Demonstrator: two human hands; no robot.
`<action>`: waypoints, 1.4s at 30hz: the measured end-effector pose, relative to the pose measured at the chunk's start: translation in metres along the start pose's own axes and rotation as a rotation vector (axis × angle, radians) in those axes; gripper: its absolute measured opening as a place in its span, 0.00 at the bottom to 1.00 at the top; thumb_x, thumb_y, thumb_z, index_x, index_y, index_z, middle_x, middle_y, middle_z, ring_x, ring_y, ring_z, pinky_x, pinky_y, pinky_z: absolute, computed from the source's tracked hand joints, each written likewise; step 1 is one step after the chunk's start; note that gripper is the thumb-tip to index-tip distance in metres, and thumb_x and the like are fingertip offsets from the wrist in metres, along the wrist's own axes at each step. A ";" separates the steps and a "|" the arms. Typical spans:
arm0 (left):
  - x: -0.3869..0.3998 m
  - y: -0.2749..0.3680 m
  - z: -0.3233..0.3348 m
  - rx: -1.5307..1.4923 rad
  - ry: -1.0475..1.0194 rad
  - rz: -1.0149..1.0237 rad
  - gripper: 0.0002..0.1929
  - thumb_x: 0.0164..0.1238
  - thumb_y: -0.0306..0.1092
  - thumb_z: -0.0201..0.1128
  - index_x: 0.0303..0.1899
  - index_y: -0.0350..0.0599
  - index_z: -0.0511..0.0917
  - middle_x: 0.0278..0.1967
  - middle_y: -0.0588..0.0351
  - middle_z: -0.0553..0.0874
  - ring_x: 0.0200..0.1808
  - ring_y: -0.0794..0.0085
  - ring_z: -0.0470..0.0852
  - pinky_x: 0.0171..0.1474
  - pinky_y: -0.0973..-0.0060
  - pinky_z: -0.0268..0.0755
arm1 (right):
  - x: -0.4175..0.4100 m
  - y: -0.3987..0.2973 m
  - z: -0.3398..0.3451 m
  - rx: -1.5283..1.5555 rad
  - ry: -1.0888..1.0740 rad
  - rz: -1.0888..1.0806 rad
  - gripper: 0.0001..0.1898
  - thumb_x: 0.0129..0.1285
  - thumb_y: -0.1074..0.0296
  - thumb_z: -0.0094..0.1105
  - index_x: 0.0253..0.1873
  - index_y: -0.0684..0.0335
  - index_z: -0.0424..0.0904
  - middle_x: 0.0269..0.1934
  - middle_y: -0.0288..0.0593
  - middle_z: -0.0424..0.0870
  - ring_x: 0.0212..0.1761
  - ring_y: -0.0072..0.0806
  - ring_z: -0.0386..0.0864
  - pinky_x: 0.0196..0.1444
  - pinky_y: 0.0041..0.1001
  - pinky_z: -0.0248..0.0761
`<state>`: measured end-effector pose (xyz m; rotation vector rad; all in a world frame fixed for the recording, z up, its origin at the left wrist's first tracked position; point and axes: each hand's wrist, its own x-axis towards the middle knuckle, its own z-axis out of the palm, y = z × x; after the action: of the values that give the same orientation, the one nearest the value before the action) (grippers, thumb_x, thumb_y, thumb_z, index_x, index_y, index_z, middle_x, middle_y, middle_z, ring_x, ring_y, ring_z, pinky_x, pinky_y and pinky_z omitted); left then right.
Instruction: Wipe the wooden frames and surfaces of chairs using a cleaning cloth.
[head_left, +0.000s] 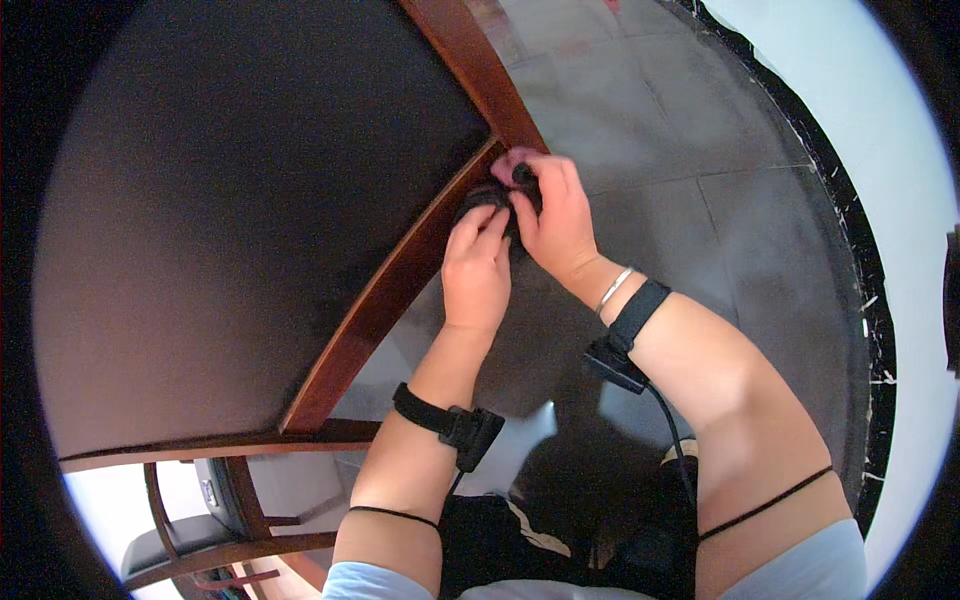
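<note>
My left hand (476, 277) bends its fingers around a dark, ridged-looking object (481, 196), blurred and partly hidden. Close beside it, my right hand (561, 214) pinches a small black round-ended piece (523, 175). Whether the two dark parts are joined, I cannot tell. A pink cloth-like bit (510, 161) shows just beyond my right fingertips, against the wood. Both hands are at the corner where two reddish-brown wooden rails (390, 274) meet, along the edge of a large dark panel (262, 225).
Grey floor tiles (660, 225) extend to a black skirting strip (862, 300) and a white wall (915, 420) on the right. A wooden chair with a dark seat (180, 536) stands at lower left. Black straps with small boxes (480, 439) and cables are on both forearms.
</note>
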<state>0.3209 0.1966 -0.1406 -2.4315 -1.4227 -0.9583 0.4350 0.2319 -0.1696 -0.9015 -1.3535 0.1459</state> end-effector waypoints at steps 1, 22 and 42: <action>0.005 0.006 -0.004 -0.002 -0.002 0.000 0.16 0.47 0.20 0.60 0.42 0.38 0.77 0.43 0.49 0.77 0.45 0.58 0.76 0.49 0.69 0.69 | 0.013 -0.005 -0.002 -0.002 0.000 0.002 0.20 0.46 0.79 0.56 0.47 0.64 0.67 0.43 0.51 0.71 0.47 0.47 0.68 0.51 0.36 0.63; 0.040 0.025 0.033 -0.547 0.198 -0.294 0.20 0.58 0.19 0.54 0.55 0.35 0.68 0.55 0.50 0.70 0.53 0.69 0.72 0.53 0.75 0.69 | 0.049 0.011 0.001 -0.030 0.225 -0.064 0.19 0.40 0.73 0.65 0.42 0.61 0.73 0.38 0.44 0.73 0.40 0.41 0.72 0.42 0.33 0.68; -0.005 0.016 0.086 -0.479 0.089 -0.609 0.16 0.58 0.20 0.56 0.49 0.32 0.73 0.46 0.49 0.77 0.46 0.70 0.78 0.48 0.76 0.71 | -0.020 0.061 0.010 -0.113 0.152 -0.026 0.21 0.39 0.75 0.62 0.43 0.61 0.68 0.38 0.46 0.69 0.39 0.43 0.68 0.42 0.36 0.64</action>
<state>0.3704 0.2221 -0.2077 -2.2121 -2.1648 -1.6772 0.4454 0.2658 -0.2244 -0.9695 -1.2411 -0.0194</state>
